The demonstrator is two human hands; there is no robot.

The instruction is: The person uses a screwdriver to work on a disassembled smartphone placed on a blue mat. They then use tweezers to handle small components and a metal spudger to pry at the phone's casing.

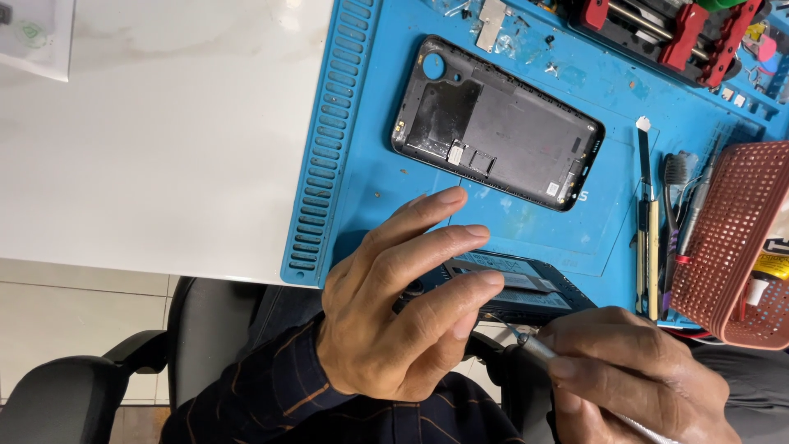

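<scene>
The opened phone body (pixel 526 292) lies at the near edge of the blue repair mat (pixel 370 164), steadied under the left hand (pixel 403 308), fingers spread over it. The right hand (pixel 633 370) grips a metal tool (pixel 534 345), tip at the phone's edge; the work looks like prying or unscrewing, which wants a steady touch. The black back cover (pixel 497 123) lies apart on the mat, tools and a red basket (pixel 735 238) to the right

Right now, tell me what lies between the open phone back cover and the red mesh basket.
In the head view, between the back cover and the red basket, several slim hand tools lie side by side on the blue mat, a small brush among them.
</scene>
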